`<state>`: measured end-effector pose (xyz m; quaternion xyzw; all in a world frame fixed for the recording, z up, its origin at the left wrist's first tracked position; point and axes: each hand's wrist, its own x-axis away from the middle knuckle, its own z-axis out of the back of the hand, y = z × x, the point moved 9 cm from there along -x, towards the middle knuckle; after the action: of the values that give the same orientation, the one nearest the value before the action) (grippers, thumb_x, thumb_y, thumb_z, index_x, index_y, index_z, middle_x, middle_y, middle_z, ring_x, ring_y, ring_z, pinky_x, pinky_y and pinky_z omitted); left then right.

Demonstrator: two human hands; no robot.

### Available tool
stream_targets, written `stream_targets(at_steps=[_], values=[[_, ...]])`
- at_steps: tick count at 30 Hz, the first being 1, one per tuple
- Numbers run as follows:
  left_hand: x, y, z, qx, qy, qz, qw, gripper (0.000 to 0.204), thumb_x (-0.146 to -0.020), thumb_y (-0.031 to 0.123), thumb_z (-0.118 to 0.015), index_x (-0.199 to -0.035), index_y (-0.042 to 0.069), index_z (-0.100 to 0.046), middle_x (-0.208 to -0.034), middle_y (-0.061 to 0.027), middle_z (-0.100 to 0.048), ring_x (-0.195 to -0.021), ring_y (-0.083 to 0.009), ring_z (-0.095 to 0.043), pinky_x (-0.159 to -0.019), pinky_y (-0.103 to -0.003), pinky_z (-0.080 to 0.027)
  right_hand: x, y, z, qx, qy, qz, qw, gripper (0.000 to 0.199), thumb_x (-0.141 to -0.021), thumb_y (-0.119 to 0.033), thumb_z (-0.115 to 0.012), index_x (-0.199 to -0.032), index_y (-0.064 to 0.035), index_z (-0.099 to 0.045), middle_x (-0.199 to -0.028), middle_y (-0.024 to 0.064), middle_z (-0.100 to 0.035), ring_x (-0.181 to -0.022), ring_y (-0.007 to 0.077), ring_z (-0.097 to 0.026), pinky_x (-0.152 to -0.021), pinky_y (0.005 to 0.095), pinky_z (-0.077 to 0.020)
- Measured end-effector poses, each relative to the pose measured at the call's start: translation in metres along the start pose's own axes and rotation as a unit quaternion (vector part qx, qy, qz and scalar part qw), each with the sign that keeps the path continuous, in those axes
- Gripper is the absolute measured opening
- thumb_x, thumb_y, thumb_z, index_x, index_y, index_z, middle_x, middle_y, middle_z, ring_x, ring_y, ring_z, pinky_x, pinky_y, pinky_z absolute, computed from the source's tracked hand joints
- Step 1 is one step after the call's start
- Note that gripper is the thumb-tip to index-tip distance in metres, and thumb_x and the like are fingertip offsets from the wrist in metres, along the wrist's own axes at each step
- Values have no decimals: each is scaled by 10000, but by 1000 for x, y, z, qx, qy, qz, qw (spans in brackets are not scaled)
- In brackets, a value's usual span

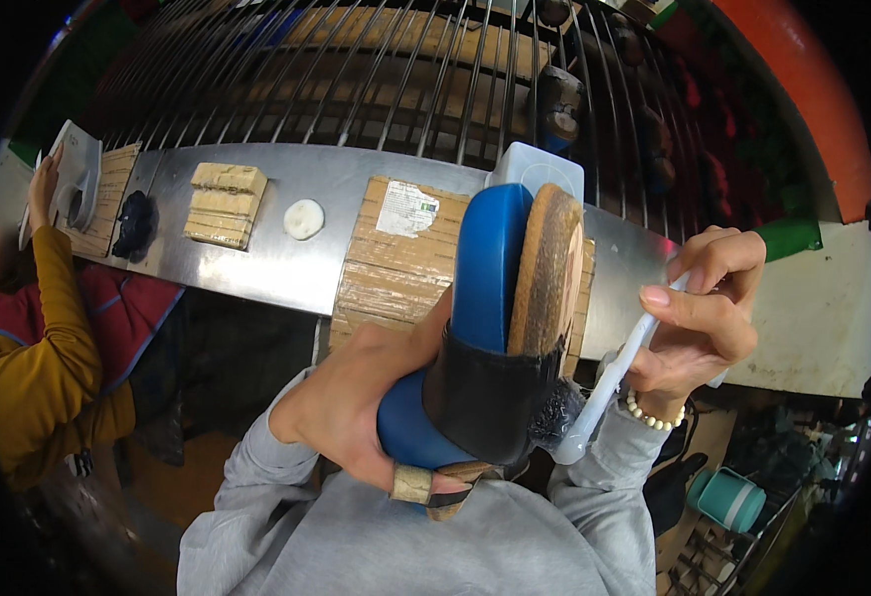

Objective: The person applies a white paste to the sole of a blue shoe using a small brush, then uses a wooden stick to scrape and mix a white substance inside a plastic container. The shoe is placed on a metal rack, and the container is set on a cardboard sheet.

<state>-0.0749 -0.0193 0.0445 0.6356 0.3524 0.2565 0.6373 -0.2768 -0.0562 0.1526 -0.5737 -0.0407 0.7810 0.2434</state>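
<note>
My left hand (351, 392) is wrapped round a shoe on a blue last (487, 263), a tan band on one finger. A wide black strap (480, 397) crosses the last. The brown woven-edged sole (545, 268) stands apart from the blue surface at its upper end, leaving a dark gap. In my right hand (709, 308), thumb and fingers close on the white handle of a brush (609, 392). Its dark bristle head (557, 412) is against or just beside the strap and sole edge; which of these cannot be made out.
Beneath the shoe, a taped cardboard sheet (376, 268) lies on the metal bench (276, 273). A pale tub (537, 167), a white disc (304, 220) and a yellowish block (225, 205) rest there. Metal bars (386, 89) run behind. A co-worker's arm (63, 298) is at left, a teal bucket (727, 500) lower right.
</note>
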Motion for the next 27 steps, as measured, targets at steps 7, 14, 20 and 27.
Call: stream_targets(at_steps=[7,14,20,27], values=[[-4,8,1,19,23,-39,999,917,-547,108,-940,-1352,-63,-535,-1232,-157,-665,-1105,-233,-653,-981,-363,-502,0,-8,3,13,-29,38,999,507,-435,-394,-994,-851,-167,-815,-857,-4,-419,-728,142,-467,-583,254,-338],[-5,8,0,46,-14,-89,995,1177,-594,213,-932,-1536,-52,-278,-1388,-214,-572,-1257,-318,-595,-1073,-429,-460,0,-13,-2,2,-78,48,996,491,-462,-343,-981,-883,-145,-823,-865,0,-433,-733,138,-467,-589,255,-336],[4,-1,4,217,87,-41,971,1185,-695,163,-882,-1591,-31,-131,-1523,-207,-408,-1383,-300,-448,-1143,-423,-363,37,25,-12,46,28,-175,983,419,-538,-224,-915,-928,-99,-827,-917,13,-433,-764,133,-438,-655,258,-348],[10,-5,9,318,148,31,936,1187,-707,78,-833,-1613,-17,-73,-1555,-212,-358,-1424,-310,-390,-1173,-427,-318,46,8,-13,-7,35,-209,977,427,-505,-261,-934,-888,-106,-829,-922,16,-429,-777,146,-444,-670,277,-357]])
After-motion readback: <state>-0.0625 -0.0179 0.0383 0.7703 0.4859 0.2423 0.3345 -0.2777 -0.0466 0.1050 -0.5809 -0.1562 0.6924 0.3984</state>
